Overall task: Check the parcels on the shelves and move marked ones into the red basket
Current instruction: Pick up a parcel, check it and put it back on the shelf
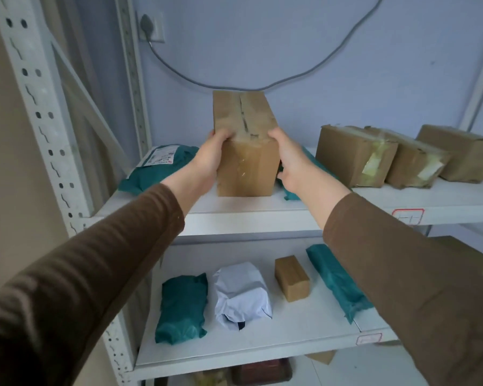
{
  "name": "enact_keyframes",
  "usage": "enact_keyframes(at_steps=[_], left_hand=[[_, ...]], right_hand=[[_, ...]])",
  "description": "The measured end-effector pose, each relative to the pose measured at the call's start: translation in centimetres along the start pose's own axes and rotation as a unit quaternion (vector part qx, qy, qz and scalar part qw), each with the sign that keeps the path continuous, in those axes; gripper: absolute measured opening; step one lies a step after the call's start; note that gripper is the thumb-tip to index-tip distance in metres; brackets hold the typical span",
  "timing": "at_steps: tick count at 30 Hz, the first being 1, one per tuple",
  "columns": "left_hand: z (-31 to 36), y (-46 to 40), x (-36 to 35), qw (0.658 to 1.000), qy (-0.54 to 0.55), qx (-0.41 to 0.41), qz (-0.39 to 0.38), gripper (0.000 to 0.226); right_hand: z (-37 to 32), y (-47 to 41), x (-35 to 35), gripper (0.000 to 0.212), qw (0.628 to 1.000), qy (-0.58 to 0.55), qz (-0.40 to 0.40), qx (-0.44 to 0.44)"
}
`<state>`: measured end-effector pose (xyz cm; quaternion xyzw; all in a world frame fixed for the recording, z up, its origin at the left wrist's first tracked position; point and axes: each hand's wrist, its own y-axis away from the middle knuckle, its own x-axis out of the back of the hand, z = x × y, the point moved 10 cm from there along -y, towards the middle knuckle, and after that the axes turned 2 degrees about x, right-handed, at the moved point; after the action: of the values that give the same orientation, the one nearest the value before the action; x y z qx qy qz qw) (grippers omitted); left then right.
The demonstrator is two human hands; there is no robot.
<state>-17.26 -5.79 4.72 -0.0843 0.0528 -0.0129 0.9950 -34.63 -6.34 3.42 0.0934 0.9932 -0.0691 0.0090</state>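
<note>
A tall brown cardboard parcel (pixel 246 151) stands on end on the upper shelf (pixel 262 215), its taped top tilted toward me. My left hand (pixel 209 156) grips its left side and my right hand (pixel 290 160) grips its right side, fingers curled round the edges. No mark shows on the faces I see. A teal bag parcel with a white label (pixel 156 168) lies to the left, and another teal bag (pixel 290 190) lies partly hidden behind my right hand. The red basket is not in view.
Three taped cardboard boxes (pixel 354 156) line the upper shelf at the right. The lower shelf (pixel 248 346) holds a teal bag (pixel 183 307), a white bag (pixel 241 293), a small brown box (pixel 292 278) and a long teal bag (pixel 338 282). A grey cable (pixel 234 86) hangs on the wall behind.
</note>
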Motion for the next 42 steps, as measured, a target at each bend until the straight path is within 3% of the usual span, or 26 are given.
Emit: enact_keyframes(at_steps=[2, 5, 8, 12, 15, 19, 22, 26, 30, 34, 42], left_hand=[[-0.2, 2.6, 0.4, 0.999, 0.008, -0.050, 0.008, 0.041], [-0.4, 8.0, 0.3, 0.992, 0.030, -0.126, -0.005, 0.052], [-0.2, 15.0, -1.0, 0.979, 0.013, -0.201, -0.028, 0.065], [-1.2, 24.1, -3.9, 0.963, -0.038, -0.258, -0.060, 0.060], [-2.3, 29.7, -5.8, 0.957, -0.072, -0.277, -0.051, 0.060], [-3.3, 35.5, -9.1, 0.947, -0.121, -0.285, -0.085, 0.052], [-3.4, 38.0, -11.6, 0.921, -0.212, -0.309, -0.103, 0.050], [-3.5, 39.8, -14.0, 0.901, -0.271, -0.322, -0.102, 0.048], [-6.0, 39.2, -13.0, 0.953, -0.157, -0.240, -0.096, 0.053], [-8.0, 38.1, -11.0, 0.980, -0.077, -0.169, -0.066, 0.054], [-11.2, 37.2, -8.6, 0.977, -0.140, -0.158, -0.039, 0.056]], right_hand=[[0.0, 2.6, 0.3, 0.058, 0.999, -0.011, -0.024, 0.035], [-0.3, 8.0, 1.6, 0.048, 0.990, -0.058, -0.058, 0.110], [0.1, 14.2, 4.3, 0.058, 0.975, -0.116, -0.078, 0.170], [2.2, 21.5, 9.1, 0.056, 0.966, -0.156, -0.071, 0.194], [4.7, 25.3, 13.3, 0.056, 0.963, -0.220, -0.045, 0.151], [9.6, 28.8, 17.1, 0.051, 0.943, -0.330, -0.040, 0.020], [13.2, 30.4, 19.2, 0.053, 0.922, -0.383, -0.027, -0.056], [15.6, 31.5, 21.0, 0.056, 0.916, -0.390, -0.028, -0.084], [14.5, 32.1, 22.2, 0.052, 0.947, -0.319, -0.045, -0.015], [13.0, 33.2, 22.3, 0.060, 0.986, -0.122, -0.062, 0.092], [13.9, 34.2, 18.6, 0.072, 0.950, 0.171, -0.158, 0.210]])
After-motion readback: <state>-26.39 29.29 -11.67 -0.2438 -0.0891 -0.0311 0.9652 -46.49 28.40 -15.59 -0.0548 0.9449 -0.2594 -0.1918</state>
